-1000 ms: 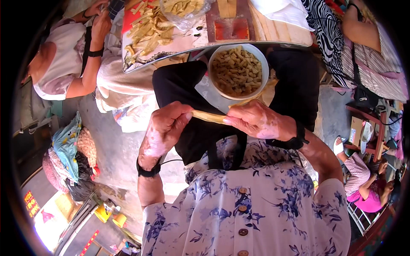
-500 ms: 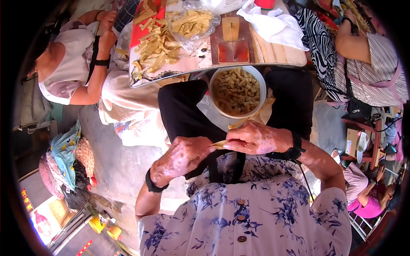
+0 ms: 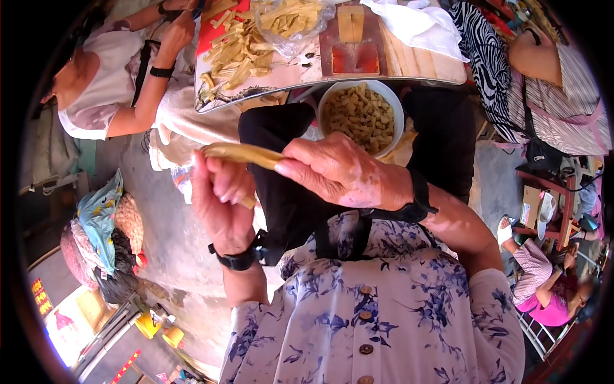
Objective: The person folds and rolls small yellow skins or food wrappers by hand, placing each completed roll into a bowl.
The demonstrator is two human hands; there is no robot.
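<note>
A long yellow-tan flat strip point(image 3: 246, 153) is stretched between my two hands, above my left knee. My right hand point(image 3: 358, 173) is closed, its thumb and fingers pinching one end. At the other side the strip bends over the curled fingers of my left hand point(image 3: 220, 205), and a tan end pokes out below them; some of those fingers are blurred. Beyond my right hand, between my knees, sits a white bowl point(image 3: 398, 142) filled with short folded tan pieces point(image 3: 361, 115). My right hand hides part of its near side.
On the table point(image 3: 288, 83) ahead lie a pile of tan strips point(image 3: 236, 54), a plastic bag of strips point(image 3: 294, 22), a wooden block point(image 3: 350, 24) on a dark red board and a white cloth point(image 3: 416, 25). People sit left and right. Bundled bags point(image 3: 105, 230) rest on the floor at left.
My left hand has swung up and to the left, bringing more of the strip into view. My right hand has risen, moved slightly left and kept its pinch.
</note>
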